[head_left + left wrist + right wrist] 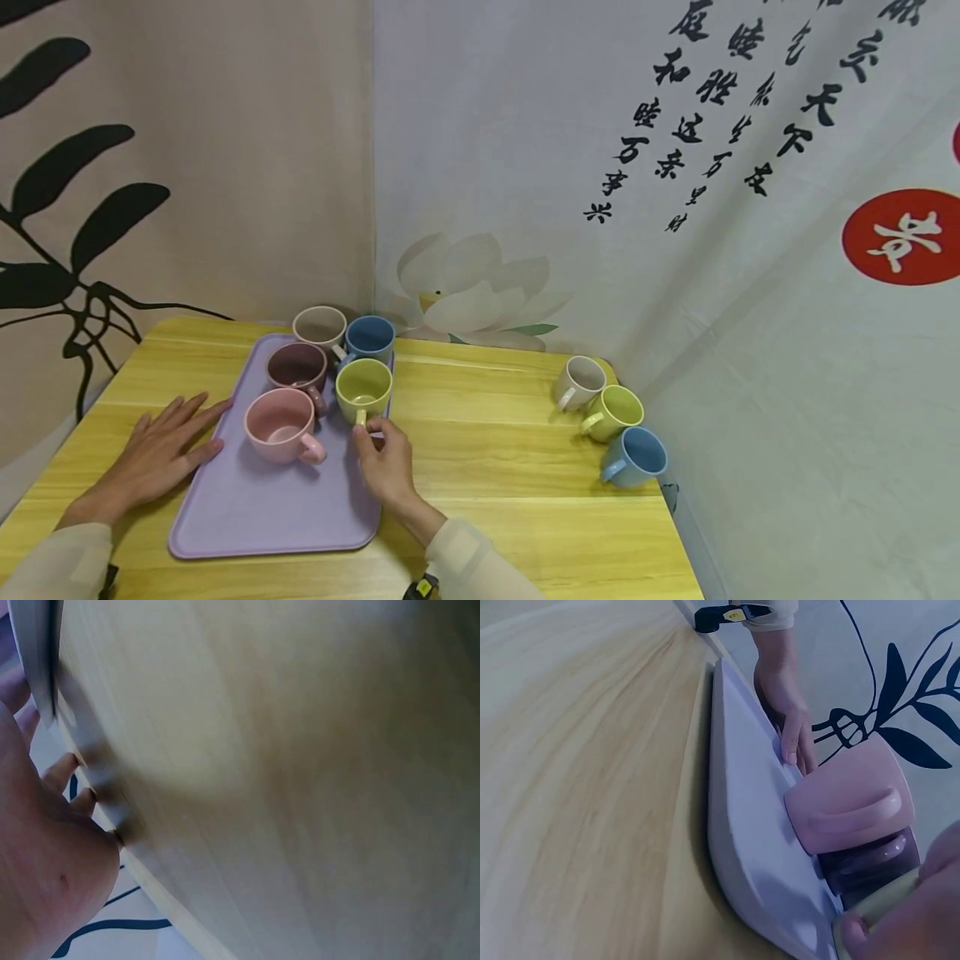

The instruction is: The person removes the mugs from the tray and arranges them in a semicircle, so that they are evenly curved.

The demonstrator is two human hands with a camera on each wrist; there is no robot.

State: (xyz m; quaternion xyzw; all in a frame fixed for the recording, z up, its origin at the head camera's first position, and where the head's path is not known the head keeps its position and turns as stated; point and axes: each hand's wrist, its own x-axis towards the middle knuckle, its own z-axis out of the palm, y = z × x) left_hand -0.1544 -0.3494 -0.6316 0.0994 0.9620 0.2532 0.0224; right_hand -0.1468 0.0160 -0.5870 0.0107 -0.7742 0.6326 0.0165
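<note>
My right hand (387, 462) pinches the handle of a yellow-green mug (364, 390) at the right side of a lilac tray (277, 517). In the right wrist view, that mug (885, 901) shows only partly behind the fingers. My left hand (161, 450) lies with fingers spread at the tray's left edge, fingertips and thumb at the rim. On the tray, a pink mug (277, 425) stands nearest me, with a dark mauve mug (294, 367) behind it. At the far end are a beige mug (318, 325) and a blue mug (371, 336).
On the right of the wooden table (487, 433), a white mug (579, 383), a second yellow-green mug (615, 412) and a second blue mug (634, 457) stand in a slanting row near the edge. A printed curtain (480, 167) hangs behind the table.
</note>
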